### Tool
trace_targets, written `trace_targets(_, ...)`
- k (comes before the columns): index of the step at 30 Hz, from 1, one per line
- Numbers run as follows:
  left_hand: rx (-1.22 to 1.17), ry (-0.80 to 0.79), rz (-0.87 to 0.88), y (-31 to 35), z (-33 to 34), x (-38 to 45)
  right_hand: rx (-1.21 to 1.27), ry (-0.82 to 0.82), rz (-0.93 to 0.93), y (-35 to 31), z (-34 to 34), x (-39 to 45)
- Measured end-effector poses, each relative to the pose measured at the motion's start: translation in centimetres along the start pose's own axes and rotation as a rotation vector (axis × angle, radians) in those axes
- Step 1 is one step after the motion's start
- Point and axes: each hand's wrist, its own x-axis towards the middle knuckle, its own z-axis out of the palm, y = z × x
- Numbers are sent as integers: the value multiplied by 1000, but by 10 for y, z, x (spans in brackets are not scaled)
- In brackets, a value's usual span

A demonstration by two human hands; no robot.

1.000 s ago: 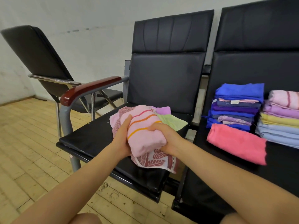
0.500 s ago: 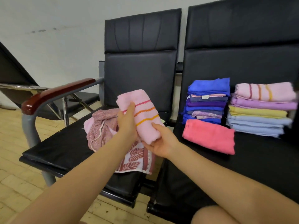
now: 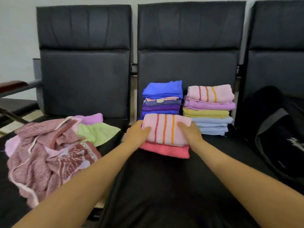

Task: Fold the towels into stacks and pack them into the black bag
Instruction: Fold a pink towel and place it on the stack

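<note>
A folded pink striped towel [image 3: 165, 129] lies on top of a folded coral towel [image 3: 164, 150] on the middle chair seat. My left hand [image 3: 137, 134] holds its left end and my right hand [image 3: 189, 132] holds its right end, thumbs on top. Behind them stand two folded stacks: a blue and purple stack [image 3: 162, 97] and a pastel stack [image 3: 209, 109] topped by another pink striped towel. A heap of unfolded towels [image 3: 49, 152] lies on the left chair seat. The black bag [image 3: 279, 137] sits on the right chair.
Three black padded chairs stand side by side against a pale wall; the middle seat's front part [image 3: 164, 186] is bare. A wooden armrest [image 3: 12, 84] juts out at the far left.
Both hands carried the folded pink striped towel from above the left chair's heap to the right and set it on the coral towel. My view turned right, bringing the black bag in.
</note>
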Motion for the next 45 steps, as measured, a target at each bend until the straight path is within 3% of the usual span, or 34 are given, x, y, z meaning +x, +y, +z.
trace_targets(2,254,-52,-71,-4,16,4,-316,-45,-9,19,-3,8)
trace_targets(4,240,-60,-73,-10,25,2,-466,-59,-11,32,-1,11)
trace_targets(9,90,5,-41,-21,24,9,-471,-66,-5,32,0,16)
trace_targets(14,-51,36,-37,-26,13,1,-506,188,-207,23,-10,-6)
trace_targets(17,-100,90,-36,-25,-3,-8,-371,288,-390,10,-4,-23)
trace_targets(21,-203,175,-68,-28,-43,-23,-155,12,-485,-31,29,-56)
trace_targets(27,-173,360,-176,-75,-125,-59,92,-345,-243,-80,120,-98)
trace_targets(32,46,436,-294,-136,-176,-104,-138,-528,-261,-76,193,-117)
trace_targets(35,161,470,-421,-173,-201,-129,-329,-573,-430,-78,222,-127)
trace_targets(39,353,343,-624,-210,-214,-146,-493,-608,-654,-84,258,-130)
trace_targets(43,573,361,-604,-214,-206,-152,-590,-717,-664,-81,286,-129)
trace_targets(45,676,291,-598,-213,-201,-151,-657,-796,-681,-74,290,-130)
